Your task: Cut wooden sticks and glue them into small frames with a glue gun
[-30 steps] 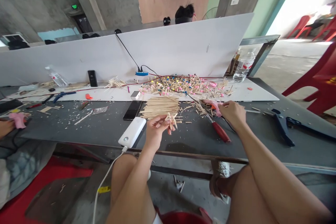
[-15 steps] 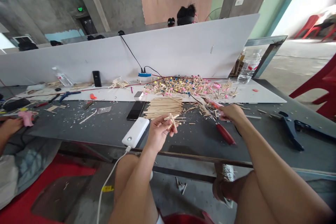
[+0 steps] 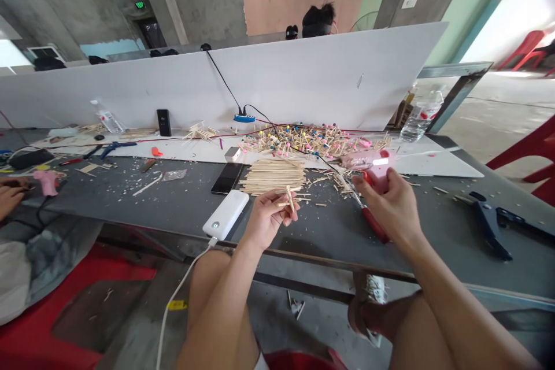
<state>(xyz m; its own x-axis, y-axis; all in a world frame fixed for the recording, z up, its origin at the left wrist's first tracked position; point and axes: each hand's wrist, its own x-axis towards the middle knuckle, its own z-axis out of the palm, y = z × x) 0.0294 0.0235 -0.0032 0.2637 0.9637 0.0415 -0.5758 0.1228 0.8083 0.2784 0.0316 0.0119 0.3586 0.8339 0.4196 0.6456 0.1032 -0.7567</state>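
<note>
My left hand (image 3: 263, 221) pinches a small piece made of crossed wooden sticks (image 3: 290, 199) above the table's front part. My right hand (image 3: 396, 205) is wrapped around a pink hot glue gun (image 3: 378, 163), its nozzle pointing left, over the right end of the stick litter. Between the hands and farther back lies a neat row of thin wooden sticks (image 3: 273, 178). Behind it spreads a heap of short sticks with coloured ball ends (image 3: 299, 140). Under my right hand rests a red-handled tool (image 3: 373, 224), partly hidden.
A white power bank (image 3: 225, 215) with a cable, and a dark phone (image 3: 226, 178), lie left of my left hand. Blue-handled cutters (image 3: 489, 225) lie at the right. A water bottle (image 3: 422, 115) stands by the white partition (image 3: 303, 81). Another person's hand (image 3: 11, 196) is at far left.
My right hand has lifted the pink glue gun off the table and turned it nozzle-left, closer to me. My left hand still holds the stick piece, now slightly turned. The view has shifted a little.
</note>
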